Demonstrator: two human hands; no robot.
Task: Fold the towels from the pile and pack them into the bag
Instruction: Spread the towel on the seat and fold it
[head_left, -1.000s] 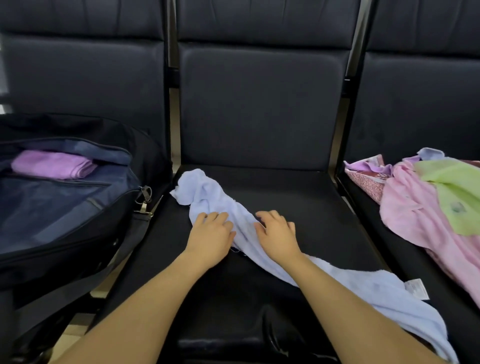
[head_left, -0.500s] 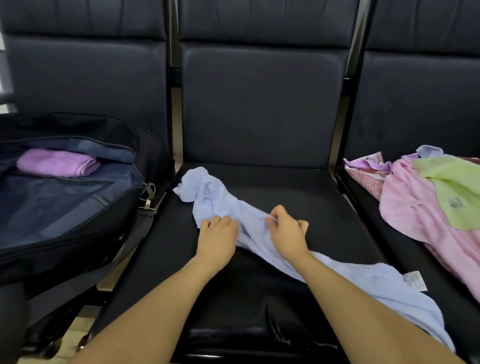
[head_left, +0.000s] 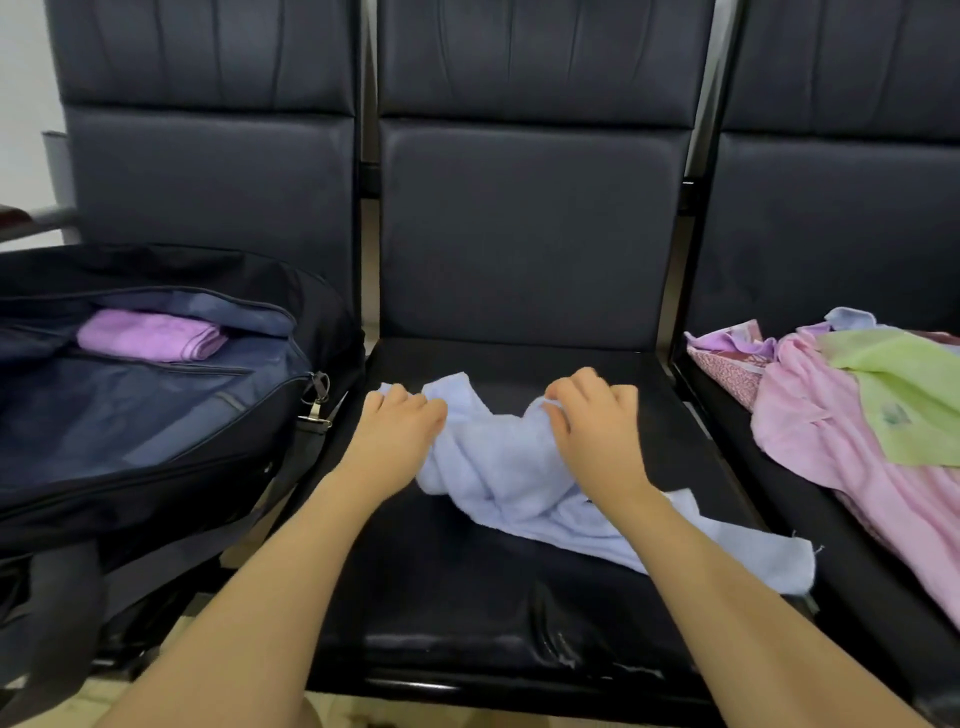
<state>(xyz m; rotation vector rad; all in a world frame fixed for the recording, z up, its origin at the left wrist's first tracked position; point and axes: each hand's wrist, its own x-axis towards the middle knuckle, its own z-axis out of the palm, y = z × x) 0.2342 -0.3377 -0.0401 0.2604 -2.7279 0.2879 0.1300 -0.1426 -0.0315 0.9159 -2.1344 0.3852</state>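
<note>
A light blue towel (head_left: 498, 467) lies crumpled on the middle black seat (head_left: 493, 613). My left hand (head_left: 395, 436) grips its left end with curled fingers. My right hand (head_left: 597, 431) pinches a raised fold of the towel a little to the right. The towel's tail trails toward the seat's front right. An open dark blue bag (head_left: 156, 415) sits on the left seat with a folded purple towel (head_left: 150, 335) inside. A pile of towels lies on the right seat: a pink one (head_left: 831, 457) with a green one (head_left: 914, 395) on top.
Dark padded backrests stand behind all three seats. The bag's metal strap clip (head_left: 317, 410) hangs at the gap between the left and middle seats. A patterned pink cloth (head_left: 727, 364) lies at the pile's left edge. Pale floor shows below the seat front.
Both hands have slid outward along the blue towel and taken hold of it, bunching its far part between them. The towel's tail has been drawn in from the right.
</note>
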